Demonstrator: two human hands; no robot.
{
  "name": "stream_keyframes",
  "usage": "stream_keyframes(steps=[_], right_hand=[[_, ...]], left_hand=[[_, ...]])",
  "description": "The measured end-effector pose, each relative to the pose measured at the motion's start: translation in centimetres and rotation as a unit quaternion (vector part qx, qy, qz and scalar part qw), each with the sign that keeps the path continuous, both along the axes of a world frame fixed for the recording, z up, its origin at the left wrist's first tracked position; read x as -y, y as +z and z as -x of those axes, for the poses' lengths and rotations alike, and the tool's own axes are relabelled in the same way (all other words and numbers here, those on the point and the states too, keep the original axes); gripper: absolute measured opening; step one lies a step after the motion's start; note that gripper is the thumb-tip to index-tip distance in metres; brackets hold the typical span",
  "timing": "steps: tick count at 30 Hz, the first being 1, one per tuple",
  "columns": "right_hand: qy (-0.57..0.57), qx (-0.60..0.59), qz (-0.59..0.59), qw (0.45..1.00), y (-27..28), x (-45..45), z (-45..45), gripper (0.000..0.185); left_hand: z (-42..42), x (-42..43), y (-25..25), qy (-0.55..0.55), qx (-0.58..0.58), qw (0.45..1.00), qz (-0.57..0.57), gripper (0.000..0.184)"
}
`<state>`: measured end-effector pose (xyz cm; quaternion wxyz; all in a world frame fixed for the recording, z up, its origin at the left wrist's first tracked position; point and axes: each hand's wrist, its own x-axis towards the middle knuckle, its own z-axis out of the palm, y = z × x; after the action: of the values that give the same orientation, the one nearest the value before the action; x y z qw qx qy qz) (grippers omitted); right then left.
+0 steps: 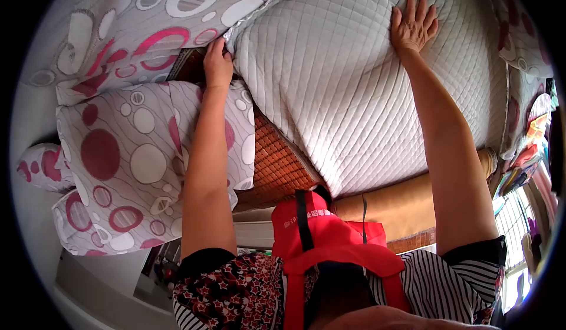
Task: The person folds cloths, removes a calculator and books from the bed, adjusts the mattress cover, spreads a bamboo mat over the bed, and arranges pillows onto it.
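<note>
**Left hand (219, 63) at the edge, right hand (415, 24) flat on the quilted pad (354, 82)**

From where I stand, the two hands are well apart. The left one is curled at the pad's left edge, its fingers looking closed on the border, perhaps to keep that side from slipping. The right one lies palm down with fingers spread, over at the far right of the pad, grasping nothing; pressed that way, it would hold the cloth flat or smooth it.

The pad takes up the middle and right of the bed, its near corner hanging down in a point by the red apron (330, 230). Soft creases run across it, so it isn't quite taut. Between it and the dotted bedding (147, 162) on the left, a strip of brown mat (277, 153) shows. That bedding lies folded over on itself, seemingly turned back out of the way. A tan roll (389, 203) sits along the near side, below the pad.
</note>
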<state>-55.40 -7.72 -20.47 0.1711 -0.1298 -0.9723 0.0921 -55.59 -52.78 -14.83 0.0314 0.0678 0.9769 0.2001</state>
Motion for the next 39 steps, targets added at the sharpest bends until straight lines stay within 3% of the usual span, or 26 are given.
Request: stream_keyframes(steps=[5, 8, 9, 12, 15, 18, 19, 21, 24, 26, 27, 31, 34, 39], right_hand=[[0.009, -0.013, 0.004, 1.000, 0.3, 0.2, 0.1, 0.058], [0.008, -0.016, 0.004, 1.000, 0.2, 0.3, 0.3, 0.059], [0.006, -0.014, 0.003, 1.000, 0.2, 0.3, 0.2, 0.059], [0.015, -0.026, 0.011, 0.999, 0.5, 0.4, 0.0, 0.059], [0.021, -0.034, 0.016, 0.999, 0.2, 0.3, 0.1, 0.059], [-0.018, 0.056, -0.093, 0.994, 2.0, 1.0, 0.1, 0.059], [-0.019, 0.074, -0.050, 0.996, 1.6, 0.8, 0.1, 0.060], [-0.013, 0.059, -0.062, 0.996, 1.5, 0.7, 0.1, 0.059], [-0.010, 0.045, -0.075, 0.996, 1.2, 0.8, 0.0, 0.060], [-0.015, 0.050, -0.060, 0.997, 1.2, 0.8, 0.1, 0.060], [-0.015, 0.052, -0.062, 0.997, 1.3, 0.5, -0.2, 0.060], [-0.014, 0.030, -0.067, 0.997, 1.3, 0.6, 0.6, 0.059], [-0.010, 0.003, -0.058, 0.998, 1.4, 0.8, -0.1, 0.058], [-0.012, -0.011, -0.061, 0.998, 0.7, 0.6, -0.4, 0.058]], left_hand=[[0.0, 1.3, 0.0, -0.102, 0.032, 0.988, 0.114, 0.031], [1.2, 2.4, 2.9, 0.042, 0.094, 0.980, 0.170, 0.027], [1.6, 3.2, 3.7, 0.016, 0.005, 0.982, 0.188, 0.023], [1.1, 2.6, 2.5, 0.061, -0.004, 0.977, 0.205, 0.023], [0.0, 2.1, 1.0, 0.100, -0.038, 0.990, 0.096, 0.040], [-3.1, -4.0, 5.4, 0.132, -0.167, 0.975, 0.065, 0.059], [-3.5, -5.2, 5.5, 0.075, -0.151, 0.984, 0.064, 0.064], [-4.2, -7.9, 4.4, 0.004, -0.074, 0.991, 0.110, 0.066], [-3.3, -7.2, -4.1, -0.013, -0.029, 0.991, 0.127, 0.070], [-3.4, -6.9, -6.2, -0.008, -0.080, 0.986, 0.147, 0.075], [-3.4, -7.0, -5.5, -0.016, -0.083, 0.991, 0.106, 0.074], [-3.6, -7.4, -3.2, 0.009, -0.004, 0.993, 0.117, 0.070], [-6.3, -11.1, -0.1, -0.016, -0.025, 0.988, 0.154, 0.069], [-7.1, -12.6, -6.1, -0.053, -0.103, 0.987, 0.113, 0.067]])
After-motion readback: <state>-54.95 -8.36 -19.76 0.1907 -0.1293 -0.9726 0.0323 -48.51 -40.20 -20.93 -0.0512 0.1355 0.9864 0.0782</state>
